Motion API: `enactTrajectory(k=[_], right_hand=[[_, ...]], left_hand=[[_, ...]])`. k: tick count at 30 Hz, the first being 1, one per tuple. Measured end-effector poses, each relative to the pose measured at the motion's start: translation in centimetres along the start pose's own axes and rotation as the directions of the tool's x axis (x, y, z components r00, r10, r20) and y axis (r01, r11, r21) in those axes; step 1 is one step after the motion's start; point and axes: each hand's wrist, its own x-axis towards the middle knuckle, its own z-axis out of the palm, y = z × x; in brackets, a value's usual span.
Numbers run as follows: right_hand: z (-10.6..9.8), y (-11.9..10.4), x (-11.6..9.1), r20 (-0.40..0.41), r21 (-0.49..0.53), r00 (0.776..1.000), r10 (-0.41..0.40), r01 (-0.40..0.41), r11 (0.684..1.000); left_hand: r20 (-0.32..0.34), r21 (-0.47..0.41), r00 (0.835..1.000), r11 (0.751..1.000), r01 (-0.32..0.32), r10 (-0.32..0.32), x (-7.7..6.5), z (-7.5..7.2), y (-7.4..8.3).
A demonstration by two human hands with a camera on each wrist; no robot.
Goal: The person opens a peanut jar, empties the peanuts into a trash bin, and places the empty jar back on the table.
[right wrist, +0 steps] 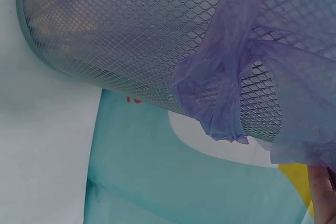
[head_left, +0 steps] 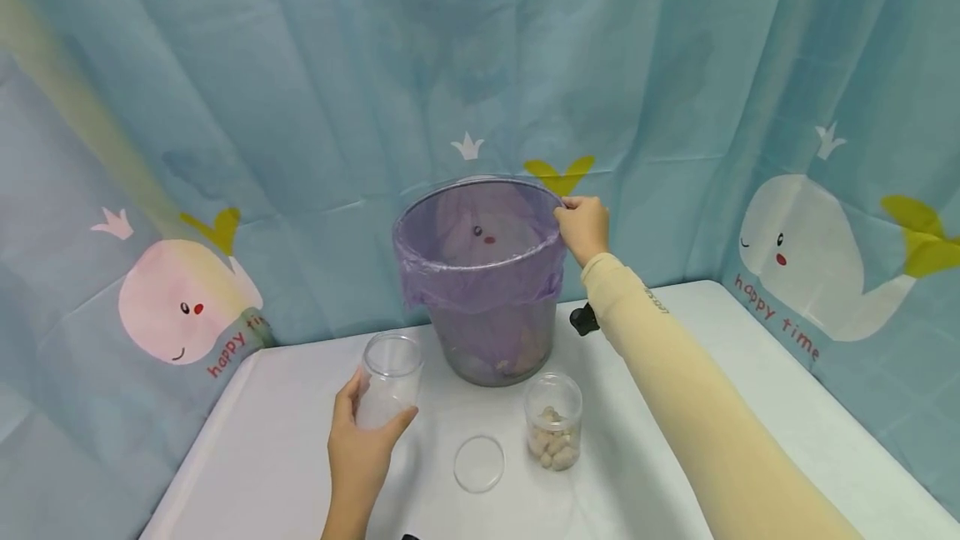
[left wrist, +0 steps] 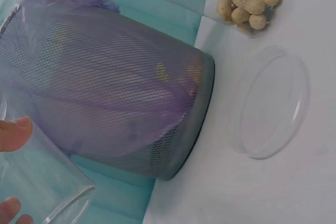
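Facing a blue curtain (head_left: 360, 65) across a white table (head_left: 247, 457)

Gripping a clear jar (head_left: 388, 394) in the left hand (head_left: 360, 448), spreading thumb and fingers wide round its wall. Holding it nearly upright, left of a mesh basket (head_left: 491, 340) and near it. Cannot tell whether also touching the tabletop with its base.

Pinching the edge of a purple bag (head_left: 480, 294) with the right hand (head_left: 587, 225), closing thumb and fingers narrowly at the right side of the basket's rim, at the end of an outstretched arm in a cream sleeve (head_left: 682, 390). Seeing only a little of that grip at the corner of the right wrist view. Finding the bag lining the basket and hanging folded over its rim, with the basket standing at the back of the table, near the curtain.

Seeing a second clear jar (head_left: 534, 407) standing in front of the basket, to the right, holding peanuts (head_left: 553, 444) in its lower part. Spotting a clear round lid (head_left: 479, 463) lying flat on the table between the two jars, nearer the camera. Noticing a small black object (head_left: 584, 320) beside the sleeve, being too partly hidden to name.
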Motion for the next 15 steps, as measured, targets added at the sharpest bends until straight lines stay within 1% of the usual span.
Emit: enactTrajectory(k=[4,15], right_hand=[[-0.1,0.0,0.0,-0.007,-0.003,1.0,0.0,0.0,1.0],[0.0,-0.3,-0.2,-0.008,0.009,1.0,0.005,-0.005,1.0]], left_hand=[[0.006,-0.01,1.0,1.0,0.017,-0.017,-0.2,0.3,-0.4],[-0.025,-0.066,0.999,0.997,0.038,-0.04,-0.8,0.8,-2.1]])
